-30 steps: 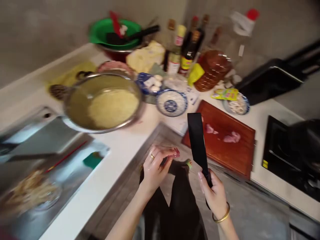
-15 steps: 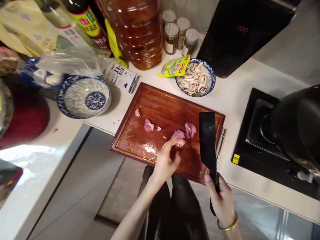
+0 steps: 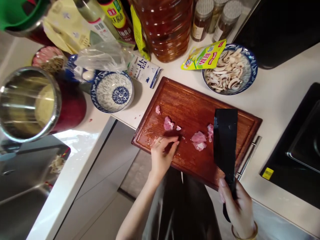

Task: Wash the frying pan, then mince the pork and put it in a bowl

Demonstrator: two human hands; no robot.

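My right hand grips the handle of a black cleaver, whose blade hangs over the right part of a red-brown wooden cutting board. Several pink raw meat pieces lie on the board. My left hand rests on the board's front edge with fingers stretched toward a meat piece, holding nothing I can see.
A blue-patterned empty bowl and a bowl of sliced mushrooms flank the board. Oil jug, sauce bottles, spice jars and a salt packet stand behind. A steel pot sits left, the sink below it, the black cooktop right.
The view swung from the sink side to the cutting board. My left hand came from in front of my body onto the board, then slid left. The cleaver moved over the board.
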